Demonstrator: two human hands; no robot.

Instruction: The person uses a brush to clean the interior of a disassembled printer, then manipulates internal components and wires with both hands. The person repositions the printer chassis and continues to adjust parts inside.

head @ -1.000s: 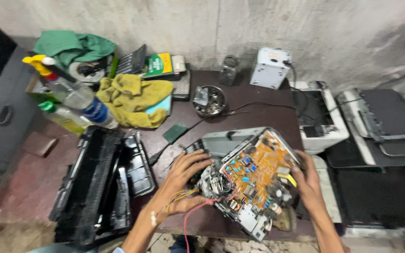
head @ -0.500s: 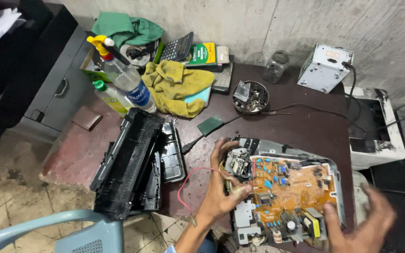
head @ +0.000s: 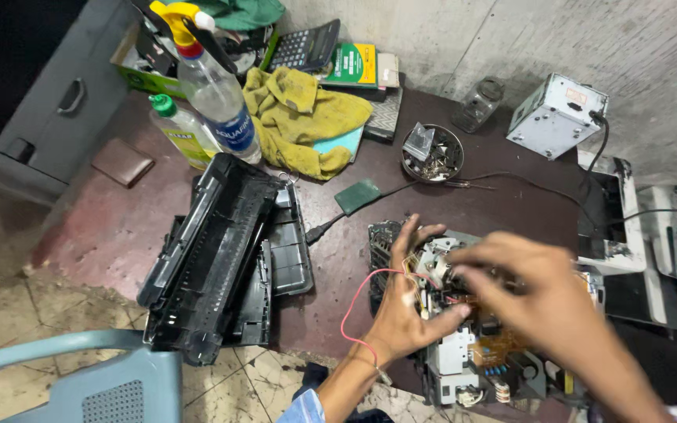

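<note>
Dark brown, stained and dusty, the wooden desk (head: 464, 200) is seen from above. Toward its left side a black plastic printer housing (head: 221, 258) is laid open. At the front right edge a stripped printer chassis with an orange circuit board (head: 472, 356) is set, and both hands are placed on it. The left hand (head: 409, 301) is spread with its fingers open against the grey mechanism, a thin red wire (head: 354, 309) looping beside its wrist. The right hand (head: 530, 290) is blurred; whether it grips anything cannot be told.
</note>
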